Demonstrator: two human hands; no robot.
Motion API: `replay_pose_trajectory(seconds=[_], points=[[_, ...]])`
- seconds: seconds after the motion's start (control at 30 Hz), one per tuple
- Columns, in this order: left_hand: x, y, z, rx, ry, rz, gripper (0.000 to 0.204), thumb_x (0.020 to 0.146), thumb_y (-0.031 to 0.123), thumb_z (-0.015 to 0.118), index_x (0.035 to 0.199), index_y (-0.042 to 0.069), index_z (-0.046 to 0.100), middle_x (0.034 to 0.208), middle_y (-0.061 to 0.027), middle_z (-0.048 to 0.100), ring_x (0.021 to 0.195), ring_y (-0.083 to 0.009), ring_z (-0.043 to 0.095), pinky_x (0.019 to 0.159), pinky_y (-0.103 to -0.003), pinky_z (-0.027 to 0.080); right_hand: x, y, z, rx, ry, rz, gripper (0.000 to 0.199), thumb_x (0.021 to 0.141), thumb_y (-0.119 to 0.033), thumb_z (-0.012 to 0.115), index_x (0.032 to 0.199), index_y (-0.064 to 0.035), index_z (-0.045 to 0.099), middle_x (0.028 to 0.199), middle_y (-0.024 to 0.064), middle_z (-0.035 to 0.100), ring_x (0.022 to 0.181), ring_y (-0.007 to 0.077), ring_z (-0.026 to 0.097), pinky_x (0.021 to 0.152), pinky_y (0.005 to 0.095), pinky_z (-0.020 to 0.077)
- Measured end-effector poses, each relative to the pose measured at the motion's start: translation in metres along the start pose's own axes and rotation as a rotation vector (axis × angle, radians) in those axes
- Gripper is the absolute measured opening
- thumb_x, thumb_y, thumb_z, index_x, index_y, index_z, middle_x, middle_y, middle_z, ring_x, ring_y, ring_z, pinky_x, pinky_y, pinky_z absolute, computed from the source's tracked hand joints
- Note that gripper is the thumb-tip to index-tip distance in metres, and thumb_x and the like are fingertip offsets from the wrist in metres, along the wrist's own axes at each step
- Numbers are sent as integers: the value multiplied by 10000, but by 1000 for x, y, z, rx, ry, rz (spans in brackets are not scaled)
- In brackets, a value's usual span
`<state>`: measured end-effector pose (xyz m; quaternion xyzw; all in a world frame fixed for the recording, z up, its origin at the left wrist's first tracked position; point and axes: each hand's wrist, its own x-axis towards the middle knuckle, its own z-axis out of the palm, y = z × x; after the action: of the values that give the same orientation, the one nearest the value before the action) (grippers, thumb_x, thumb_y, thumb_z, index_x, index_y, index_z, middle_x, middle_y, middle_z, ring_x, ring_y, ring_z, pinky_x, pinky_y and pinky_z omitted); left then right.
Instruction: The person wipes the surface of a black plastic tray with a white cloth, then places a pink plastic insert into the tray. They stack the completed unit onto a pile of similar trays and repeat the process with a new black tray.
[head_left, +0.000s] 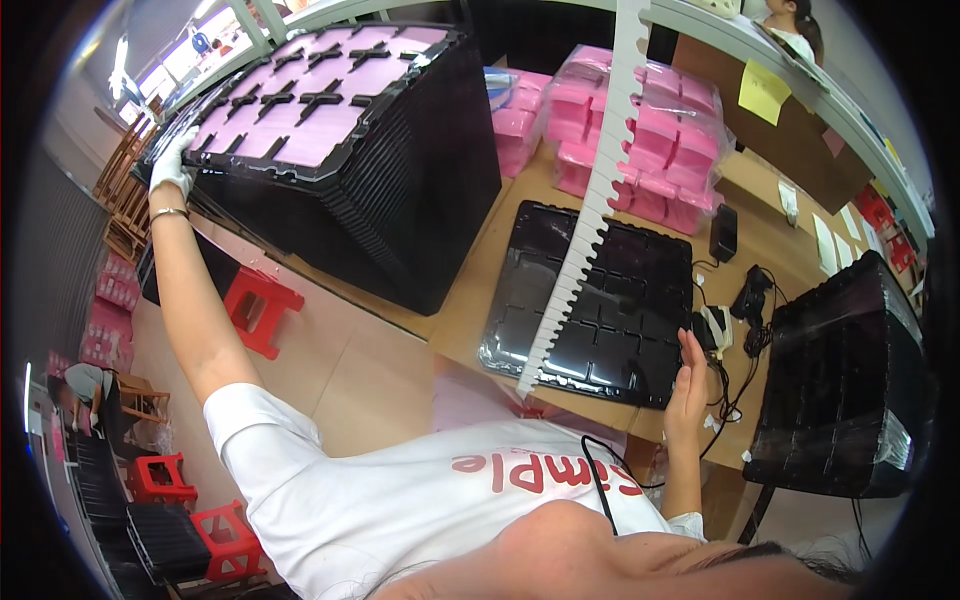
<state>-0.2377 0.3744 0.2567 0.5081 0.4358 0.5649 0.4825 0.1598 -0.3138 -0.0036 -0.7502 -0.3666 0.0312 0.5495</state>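
Note:
My left arm reaches out to a tall stack of black plastic trays (400,200) at the far left. My left hand (172,165), in a white glove, has its fingers over the left edge of the top tray, which holds pink sheets (285,110) between black cross-shaped ribs. A single black tray (600,300) with moulded cross ribs lies flat on the table to the right. My right hand (686,385) is at that tray's right edge, bare, with its fingers straight and nothing visible in them.
A white toothed strip (590,210) crosses in front of the single tray. Bagged pink pieces (640,130) sit behind it. Cables and a black adapter (724,235) lie at the right, near another tray stack (835,380). Red stools (262,305) stand on the floor; a person (90,390) bends at lower left.

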Motion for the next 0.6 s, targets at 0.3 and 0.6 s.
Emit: replay_pose_trajectory(seconds=[0.3,0.6], points=[[-230,13,130,505,-615,674,509,931,379,594,1300,30,561,1284,-143,604,1200,-252,556,1043,-338,384,7,-8,8,-89,0,-35,475,1032,-276,343,1383,35,420,1390,200,485,1310,311,451,1111,394,310],[-296,3,146,907,-621,1012,287,930,191,589,1184,74,652,1128,-118,680,1027,-268,639,919,-328,473,20,-16,15,-93,-119,-170,434,1017,-247,365,1315,40,497,1343,189,530,1265,313,489,1079,385,338]])
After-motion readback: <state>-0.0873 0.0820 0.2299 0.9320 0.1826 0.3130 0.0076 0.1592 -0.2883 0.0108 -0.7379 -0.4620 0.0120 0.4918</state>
